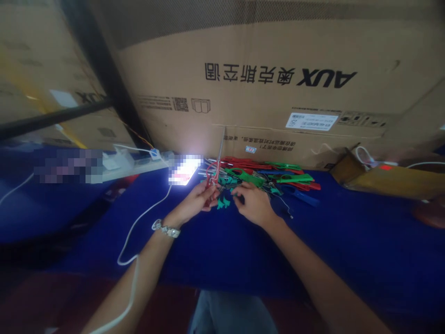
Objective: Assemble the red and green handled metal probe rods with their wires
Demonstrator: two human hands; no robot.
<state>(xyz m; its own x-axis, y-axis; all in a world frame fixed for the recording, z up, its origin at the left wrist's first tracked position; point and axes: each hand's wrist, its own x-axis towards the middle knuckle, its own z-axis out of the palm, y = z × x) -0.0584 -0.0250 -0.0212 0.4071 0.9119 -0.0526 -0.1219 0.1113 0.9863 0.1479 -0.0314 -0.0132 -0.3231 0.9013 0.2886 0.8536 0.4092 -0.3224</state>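
My left hand (200,200) is closed around a red plastic piece with a long thin metal rod (221,146) pointing up; it looks like a long-nosed lighter (216,174). Just to its right, my right hand (255,202) has its thumb and finger pinched at a small green plastic piece (232,190), partly hidden by the fingertips. More small green pieces (223,203) lie on the blue cloth between the hands. Behind them spreads a pile of red, green and blue lighter bodies, among them a green one (295,178) and a blue one (301,195), with metal rods.
A large cardboard box (250,111) stands behind the blue-covered table (222,250). A glowing phone (186,170) is left of the pile, with a white cable (130,232) crossing my left forearm. A power strip (135,169) lies farther left; an opened carton (382,181) sits at right.
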